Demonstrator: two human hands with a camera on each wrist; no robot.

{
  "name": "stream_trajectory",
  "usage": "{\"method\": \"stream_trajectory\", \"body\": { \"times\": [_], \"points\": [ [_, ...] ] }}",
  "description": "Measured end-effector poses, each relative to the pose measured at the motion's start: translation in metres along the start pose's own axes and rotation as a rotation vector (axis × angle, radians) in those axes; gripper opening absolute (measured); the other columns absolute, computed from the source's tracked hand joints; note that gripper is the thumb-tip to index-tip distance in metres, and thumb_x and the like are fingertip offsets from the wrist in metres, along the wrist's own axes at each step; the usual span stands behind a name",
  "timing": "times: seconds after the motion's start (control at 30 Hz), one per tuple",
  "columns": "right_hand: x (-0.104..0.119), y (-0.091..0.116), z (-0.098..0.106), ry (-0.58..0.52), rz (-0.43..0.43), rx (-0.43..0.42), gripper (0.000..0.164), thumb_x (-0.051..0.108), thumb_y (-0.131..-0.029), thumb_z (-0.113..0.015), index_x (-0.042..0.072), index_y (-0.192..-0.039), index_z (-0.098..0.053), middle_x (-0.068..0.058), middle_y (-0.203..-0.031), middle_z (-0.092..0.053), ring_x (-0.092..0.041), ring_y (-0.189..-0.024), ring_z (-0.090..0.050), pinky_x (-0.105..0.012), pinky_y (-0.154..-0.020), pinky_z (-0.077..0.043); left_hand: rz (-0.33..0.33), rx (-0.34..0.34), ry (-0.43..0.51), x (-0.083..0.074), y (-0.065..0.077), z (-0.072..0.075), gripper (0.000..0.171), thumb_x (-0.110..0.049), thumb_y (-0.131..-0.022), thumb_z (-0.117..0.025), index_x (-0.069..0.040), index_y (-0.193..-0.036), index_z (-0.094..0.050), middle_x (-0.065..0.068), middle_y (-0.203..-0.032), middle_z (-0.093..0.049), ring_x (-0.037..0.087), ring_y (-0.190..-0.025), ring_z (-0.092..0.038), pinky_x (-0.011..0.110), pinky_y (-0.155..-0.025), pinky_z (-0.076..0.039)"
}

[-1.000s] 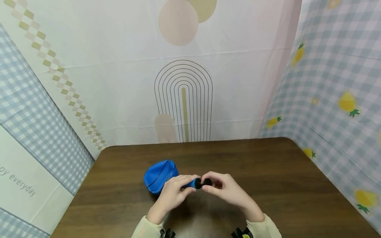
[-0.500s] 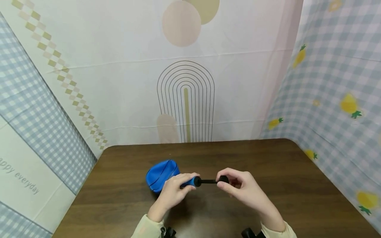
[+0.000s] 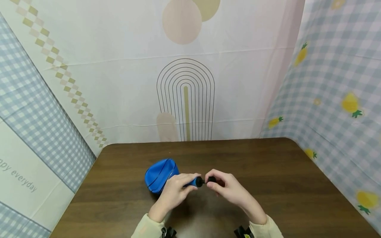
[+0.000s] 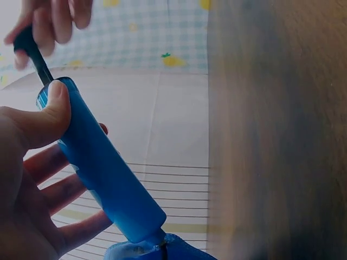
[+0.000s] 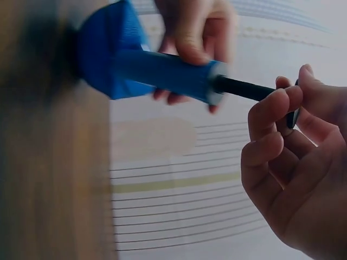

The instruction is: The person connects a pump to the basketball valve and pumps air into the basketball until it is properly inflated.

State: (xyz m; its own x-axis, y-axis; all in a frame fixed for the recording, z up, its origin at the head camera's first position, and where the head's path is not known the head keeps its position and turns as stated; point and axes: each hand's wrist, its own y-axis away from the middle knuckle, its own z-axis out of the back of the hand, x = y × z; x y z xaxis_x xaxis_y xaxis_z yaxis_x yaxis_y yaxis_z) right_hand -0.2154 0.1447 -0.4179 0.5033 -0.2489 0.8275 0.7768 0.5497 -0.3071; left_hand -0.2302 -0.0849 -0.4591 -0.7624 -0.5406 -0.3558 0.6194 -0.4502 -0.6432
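Observation:
A blue hand pump (image 4: 108,157) runs slantwise through my left hand (image 3: 172,193), its fingers and thumb gripping the barrel close to the black-capped end. The black plunger handle (image 3: 211,179) is between the fingers and thumb of my right hand (image 3: 230,190). Part of the black rod (image 5: 244,88) shows between barrel and handle in the right wrist view. At the barrel's other end sits a soft, misshapen blue ball (image 3: 159,175) with black seams, resting on the table left of my left hand. In the left wrist view, the pump's tip meets the ball.
The brown wooden table (image 3: 268,172) spreads out around the hands. Behind it hangs a pale patterned cloth (image 3: 125,92), with a blue checked, pineapple-printed cloth (image 3: 321,115) on the right.
My right hand drew the plunger handle out to the right, then pushed it back left close to the barrel. The left hand and ball have stayed nearly in place.

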Motion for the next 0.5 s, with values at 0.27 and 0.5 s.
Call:
{"method": "stream_trajectory", "body": {
  "times": [0.27, 0.5],
  "points": [
    [-0.015, -0.005, -0.015, 0.03, -0.055, 0.048, 0.014, 0.026, -0.099, -0.056, 0.014, -0.101, -0.06, -0.004, -0.067, -0.053, -0.003, -0.053, -0.047, -0.023, -0.048, -0.044, -0.065, -0.015, -0.068, 0.0, 0.001, -0.002, 0.039, -0.025, -0.079, -0.078, -0.016, -0.117, -0.071, -0.003, -0.106, -0.075, 0.012, -0.096, -0.07, 0.032, -0.077, -0.055],
    [-0.011, -0.003, -0.007, 0.176, 0.0, 0.048, 0.009, 0.029, -0.098, -0.057, 0.022, -0.1, -0.062, 0.008, -0.068, -0.05, 0.004, -0.057, -0.041, -0.017, -0.054, -0.04, 0.029, 0.048, 0.019, 0.003, 0.004, -0.009, 0.039, -0.028, -0.082, -0.076, -0.021, -0.12, -0.07, -0.006, -0.111, -0.073, 0.01, -0.102, -0.069, 0.033, -0.083, -0.055]
  ]
}}
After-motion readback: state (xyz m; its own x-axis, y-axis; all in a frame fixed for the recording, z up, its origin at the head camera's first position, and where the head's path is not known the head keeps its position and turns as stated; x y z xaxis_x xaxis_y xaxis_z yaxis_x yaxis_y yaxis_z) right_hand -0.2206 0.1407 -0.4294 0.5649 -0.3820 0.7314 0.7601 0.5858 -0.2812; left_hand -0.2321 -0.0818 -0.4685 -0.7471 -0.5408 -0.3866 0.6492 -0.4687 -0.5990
